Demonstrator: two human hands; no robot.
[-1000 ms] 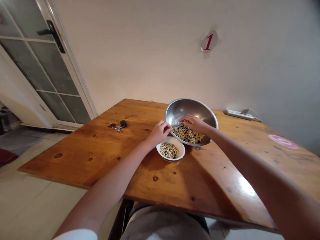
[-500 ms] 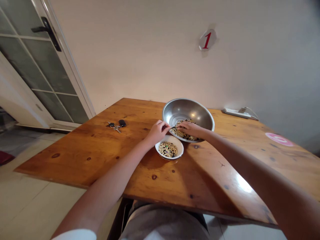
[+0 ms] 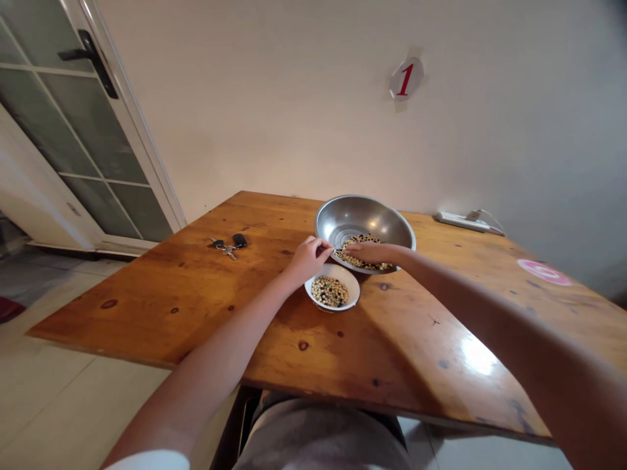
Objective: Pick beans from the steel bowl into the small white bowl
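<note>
A large steel bowl point(image 3: 362, 215) sits on the wooden table point(image 3: 206, 294) with mixed pale and dark beans point(image 3: 365, 261) at its near side. My left hand point(image 3: 308, 258) pinches the bowl's near rim, fingers closed on it. My right hand point(image 3: 369, 251) lies low inside the bowl on the beans, fingers stretched forward and close together. Just in front of the steel bowl stands a small white bowl point(image 3: 333, 292) holding mostly pale beans with a few dark ones.
A bunch of keys with a black fob point(image 3: 230, 243) lies on the table to the left. A white power strip point(image 3: 463, 222) rests at the far right edge by the wall. A pink round sticker point(image 3: 545, 271) marks the right side. A glazed door point(image 3: 73, 130) stands at left.
The steel bowl has tipped back down from a steep tilt toward me and now sits flatter. My right hand has sunk lower onto the beans. My left hand stays on the rim.
</note>
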